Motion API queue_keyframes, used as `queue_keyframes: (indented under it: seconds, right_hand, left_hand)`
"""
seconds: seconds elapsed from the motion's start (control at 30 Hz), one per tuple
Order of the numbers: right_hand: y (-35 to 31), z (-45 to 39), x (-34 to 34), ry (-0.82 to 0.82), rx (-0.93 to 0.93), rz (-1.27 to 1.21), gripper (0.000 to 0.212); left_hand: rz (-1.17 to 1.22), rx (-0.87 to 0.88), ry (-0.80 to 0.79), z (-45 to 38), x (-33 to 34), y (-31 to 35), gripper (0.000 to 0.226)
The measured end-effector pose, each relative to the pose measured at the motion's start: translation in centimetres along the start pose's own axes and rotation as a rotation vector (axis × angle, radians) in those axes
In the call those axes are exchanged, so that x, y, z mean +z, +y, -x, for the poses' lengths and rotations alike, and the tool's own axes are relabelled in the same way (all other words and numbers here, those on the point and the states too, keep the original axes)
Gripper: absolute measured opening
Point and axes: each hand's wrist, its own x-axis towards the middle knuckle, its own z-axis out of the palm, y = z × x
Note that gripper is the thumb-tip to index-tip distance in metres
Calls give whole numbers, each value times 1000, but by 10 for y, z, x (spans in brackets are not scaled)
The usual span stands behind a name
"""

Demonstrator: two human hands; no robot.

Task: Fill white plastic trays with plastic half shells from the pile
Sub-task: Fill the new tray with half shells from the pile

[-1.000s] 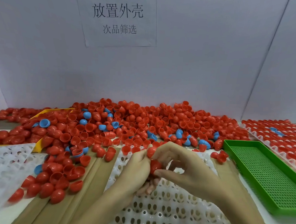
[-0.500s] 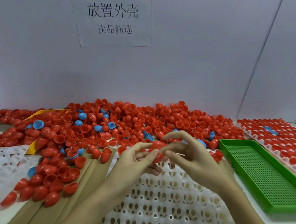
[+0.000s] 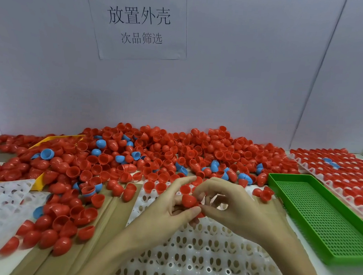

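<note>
Red shell (image 3: 188, 200): pinched between left hand (image 3: 167, 208) and right hand (image 3: 233, 206), above the white tray (image 3: 201, 257). Two shells (image 3: 154, 186) sat in the tray's far cells. Pile (image 3: 175, 154) lay behind; green tray (image 3: 320, 216) at right.

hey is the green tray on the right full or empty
Empty: the green tray shows only its bare perforated mesh floor, with no shells inside it.
</note>
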Motion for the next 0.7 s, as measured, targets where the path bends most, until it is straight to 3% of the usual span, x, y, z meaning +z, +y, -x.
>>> queue_keyframes:
  seconds: [0.37, 0.47, 0.57, 0.7]
  right_hand:
    - [-2, -2, -4, 55, 12, 113, 24]
    - [13, -2, -14, 174, 132, 145, 20]
    - [34, 0, -26, 271, 221, 213, 15]
    - [55, -1, -24, 271, 294, 305, 16]
  left_hand:
    - [94, -88, 88, -3, -2, -2, 42]
    - [5, -65, 185, -5, -6, -1, 39]
    - [-65, -18, 331, -6, -17, -3, 21]
    - [-165, 8, 427, -7, -27, -7, 11]
